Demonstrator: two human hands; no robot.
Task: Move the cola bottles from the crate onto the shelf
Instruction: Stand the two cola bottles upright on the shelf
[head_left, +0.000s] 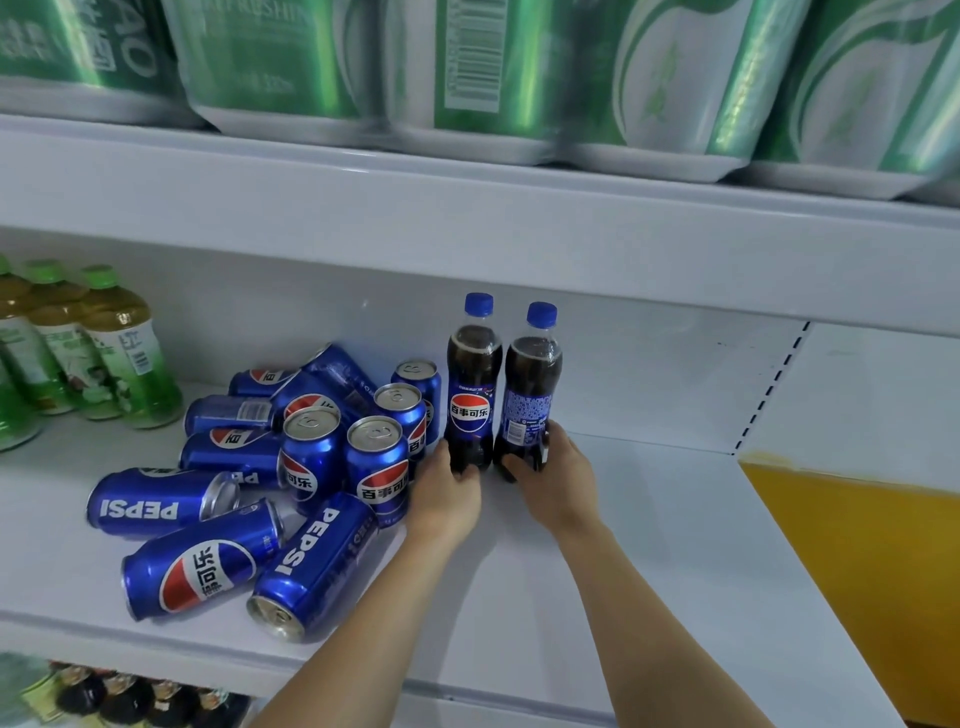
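Two Pepsi cola bottles are stood upright, side by side, on the white shelf (597, 545). The left bottle (470, 395) is gripped at its base by the left hand (447, 493), the right bottle (531, 400) by the right hand (558, 480). Left of the hands, about thirteen blue Pepsi cans (311, 467) are heaped, four upright. Farther left, green-capped tea bottles (78, 353) are ranked.

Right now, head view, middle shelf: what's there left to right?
Green-capped tea bottles → pile of blue cola cans → left hand on left cola bottle → right hand on right cola bottle → bare shelf → yellow panel.
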